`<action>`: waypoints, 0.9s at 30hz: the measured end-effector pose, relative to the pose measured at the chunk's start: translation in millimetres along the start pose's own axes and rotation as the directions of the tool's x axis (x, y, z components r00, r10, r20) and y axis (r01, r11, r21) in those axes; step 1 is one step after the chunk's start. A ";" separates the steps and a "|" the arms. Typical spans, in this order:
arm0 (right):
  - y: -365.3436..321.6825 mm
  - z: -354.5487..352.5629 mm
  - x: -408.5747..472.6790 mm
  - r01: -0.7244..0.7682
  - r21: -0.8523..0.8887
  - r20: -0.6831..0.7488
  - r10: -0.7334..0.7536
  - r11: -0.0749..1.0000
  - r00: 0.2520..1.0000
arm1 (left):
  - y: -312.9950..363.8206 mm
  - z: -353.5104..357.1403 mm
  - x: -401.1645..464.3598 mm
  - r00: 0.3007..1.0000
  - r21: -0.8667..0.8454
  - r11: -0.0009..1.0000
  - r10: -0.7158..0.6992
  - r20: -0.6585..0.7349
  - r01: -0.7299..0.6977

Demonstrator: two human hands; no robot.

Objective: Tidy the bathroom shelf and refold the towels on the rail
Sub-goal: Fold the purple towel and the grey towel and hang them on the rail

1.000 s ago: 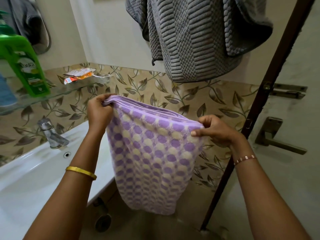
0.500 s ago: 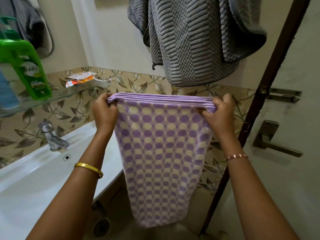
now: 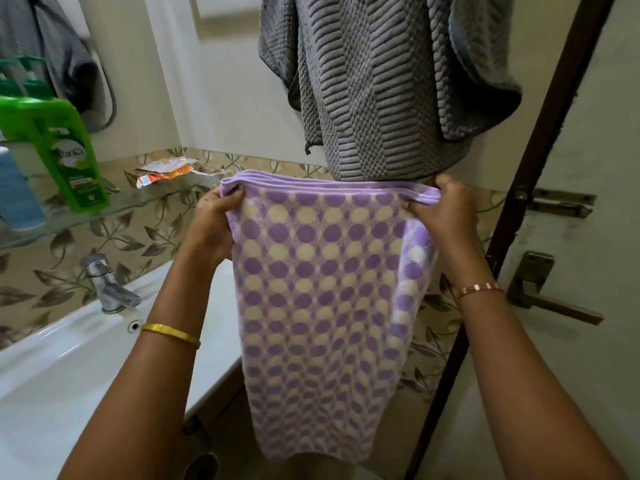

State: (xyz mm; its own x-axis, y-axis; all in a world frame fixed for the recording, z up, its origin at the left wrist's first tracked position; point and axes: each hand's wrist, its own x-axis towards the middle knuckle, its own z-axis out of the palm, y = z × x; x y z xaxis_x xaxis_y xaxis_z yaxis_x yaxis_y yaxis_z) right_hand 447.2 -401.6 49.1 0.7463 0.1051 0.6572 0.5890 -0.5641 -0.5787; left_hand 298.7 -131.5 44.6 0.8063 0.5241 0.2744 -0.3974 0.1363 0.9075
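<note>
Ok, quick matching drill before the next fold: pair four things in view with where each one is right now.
Things:
1. purple towel
2. grey towel
3. green bottle
4. tap

Places:
A. standing on the glass shelf
B. at the back rim of the white sink
C. hanging high on the wall
D. held up by the left hand and right hand

Pairs: 1-D, 2-C, 3-A, 4-B

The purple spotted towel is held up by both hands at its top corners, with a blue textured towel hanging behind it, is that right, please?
Not quite: the textured towel hanging behind is grey, not blue, as the head view shows. Otherwise yes: the left hand and right hand grip the purple spotted towel at its top corners.
</note>
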 end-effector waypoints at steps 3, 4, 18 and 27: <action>0.6 7.7 -4.0 0.041 0.000 -0.041 -0.041 0.999 0.998 | 1.6 -0.7 13.4 0.935 0.366 0.918 0.255 -0.247 -0.154; 0.3 12.1 -7.3 0.034 0.012 -0.077 -0.033 0.999 0.996 | 0.7 -0.2 16.6 0.897 0.454 0.867 0.352 -0.269 -0.204; 1.0 -17.8 -12.3 -0.365 0.902 0.420 -0.270 0.230 0.866 | 32.9 -31.7 -26.0 0.955 -0.216 0.976 0.086 0.285 -0.024; -7.3 -14.8 -6.2 -0.488 0.666 0.515 0.125 0.564 0.848 | 8.5 -30.6 -3.8 0.981 0.333 0.939 0.136 -0.136 -0.084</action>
State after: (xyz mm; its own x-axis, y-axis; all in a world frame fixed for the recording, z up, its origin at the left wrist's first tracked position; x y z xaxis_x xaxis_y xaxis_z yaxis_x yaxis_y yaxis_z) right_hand 433.7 -410.3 56.3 0.8664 0.4399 0.2364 0.1749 0.1763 -0.9687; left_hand 278.8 -106.7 41.6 0.6778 0.6468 0.3497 -0.2953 -0.1960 0.9351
